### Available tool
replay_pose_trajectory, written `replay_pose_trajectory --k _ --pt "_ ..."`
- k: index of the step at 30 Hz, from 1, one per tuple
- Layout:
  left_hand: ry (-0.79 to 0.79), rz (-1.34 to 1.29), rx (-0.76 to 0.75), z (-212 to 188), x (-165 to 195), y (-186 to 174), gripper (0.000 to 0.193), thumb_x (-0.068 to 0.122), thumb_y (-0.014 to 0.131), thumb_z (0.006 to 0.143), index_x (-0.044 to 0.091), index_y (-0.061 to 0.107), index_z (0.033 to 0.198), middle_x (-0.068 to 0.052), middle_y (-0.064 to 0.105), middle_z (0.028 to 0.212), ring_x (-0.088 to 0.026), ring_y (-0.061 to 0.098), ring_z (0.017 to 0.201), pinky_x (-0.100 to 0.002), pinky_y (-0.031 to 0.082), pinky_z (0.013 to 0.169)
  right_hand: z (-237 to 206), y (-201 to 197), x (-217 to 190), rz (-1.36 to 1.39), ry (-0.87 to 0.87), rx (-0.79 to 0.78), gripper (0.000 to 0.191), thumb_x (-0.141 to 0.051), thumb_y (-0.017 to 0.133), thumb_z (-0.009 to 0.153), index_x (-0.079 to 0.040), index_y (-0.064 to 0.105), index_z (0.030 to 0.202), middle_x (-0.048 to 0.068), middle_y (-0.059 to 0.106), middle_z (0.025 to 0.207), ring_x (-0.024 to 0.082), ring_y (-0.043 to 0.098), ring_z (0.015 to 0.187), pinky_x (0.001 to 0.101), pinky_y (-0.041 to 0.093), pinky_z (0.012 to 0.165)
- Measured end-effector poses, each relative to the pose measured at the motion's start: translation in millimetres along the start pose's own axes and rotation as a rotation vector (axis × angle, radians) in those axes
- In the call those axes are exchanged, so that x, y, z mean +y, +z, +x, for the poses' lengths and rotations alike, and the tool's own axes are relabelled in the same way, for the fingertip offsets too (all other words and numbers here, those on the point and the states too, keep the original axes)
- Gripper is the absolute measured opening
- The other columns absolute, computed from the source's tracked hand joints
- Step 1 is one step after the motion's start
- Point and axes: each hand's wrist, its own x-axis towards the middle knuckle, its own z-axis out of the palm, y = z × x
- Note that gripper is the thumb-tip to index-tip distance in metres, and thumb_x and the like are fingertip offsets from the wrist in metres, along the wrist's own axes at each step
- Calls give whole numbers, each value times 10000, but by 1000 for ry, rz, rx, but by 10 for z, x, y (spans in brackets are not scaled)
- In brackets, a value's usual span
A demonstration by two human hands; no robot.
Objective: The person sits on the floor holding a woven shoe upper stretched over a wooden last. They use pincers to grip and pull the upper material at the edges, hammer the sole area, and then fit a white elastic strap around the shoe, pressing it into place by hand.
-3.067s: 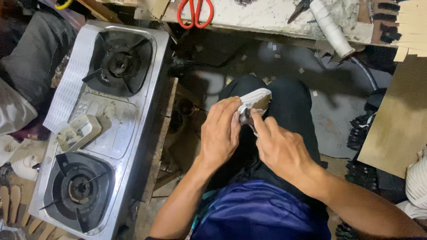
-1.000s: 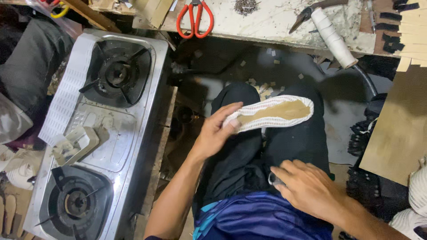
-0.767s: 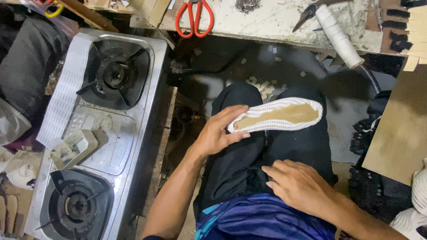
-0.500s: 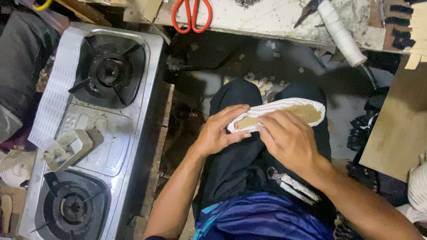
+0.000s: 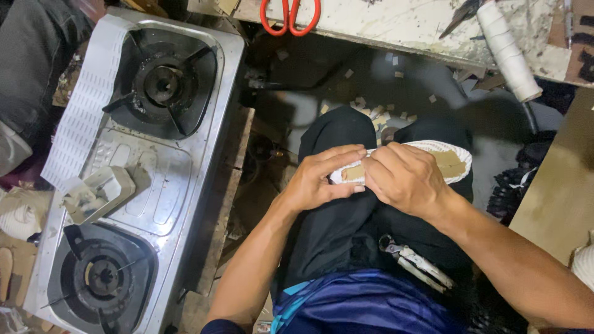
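Observation:
A white shoe sole with a tan insole (image 5: 447, 162) lies across my knees, its toe end pointing right. My left hand (image 5: 322, 179) grips its left end from below and behind. My right hand (image 5: 403, 178) covers the middle of the sole, fingers curled down on it. A pair of pliers with pale handles (image 5: 416, 263) rests on my lap just below my right hand. I sit in black trousers and a blue shirt.
A two-burner steel gas stove (image 5: 133, 170) stands at the left with a small grey block (image 5: 98, 193) on it. Red-handled scissors (image 5: 289, 15) and a white thread spool (image 5: 508, 51) lie on the stained bench above. A wooden board (image 5: 560, 192) leans at the right.
The sole, first held folded in both hands, was laid flat across my knees. My right hand dropped to my lap, then came back up onto the sole beside my left hand.

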Motion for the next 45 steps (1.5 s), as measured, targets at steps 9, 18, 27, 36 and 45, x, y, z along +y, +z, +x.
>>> replay_pose_trajectory --k 9,18,27,36,45 --pt "-11 21 -17 7 1 -15 510 114 851 840 81 674 1318 -165 646 1422 -320 649 1343 -380 568 1085 -131 -9 -20 64 116 36 191 -46 765 788 -29 695 965 99 654 898 290 645 782 401 526 699" --pt "-37 65 -15 -30 86 -5 425 158 853 844 88 717 1241 -180 637 1419 -317 683 1267 -370 598 1012 -560 -368 1098 -504 478 127 338 -99 760 996 5 615 1283 201 617 1276 358 556 1200 460 423 1041" --pt "-15 5 37 -66 142 47 396 113 823 884 75 691 1255 -186 635 1424 -327 634 1353 -383 554 1084 -620 -411 1642 -428 628 18 453 -135 767 1035 -29 584 1436 203 653 1147 404 604 1100 541 445 938" --pt "-133 1 119 -108 98 114 767 148 820 853 16 450 1511 -181 608 1448 -319 611 1359 -386 467 1157 -991 -552 357 622 649 597 591 -55 596 1170 -34 173 1583 119 558 1156 183 620 918 318 584 847" --pt "-161 2 107 -92 41 168 720 170 828 852 26 498 1476 -171 640 1409 -285 654 1306 -364 500 1114 -860 -311 -548 273 704 -5 346 -203 740 861 -39 662 1155 127 722 883 218 709 746 329 569 641"
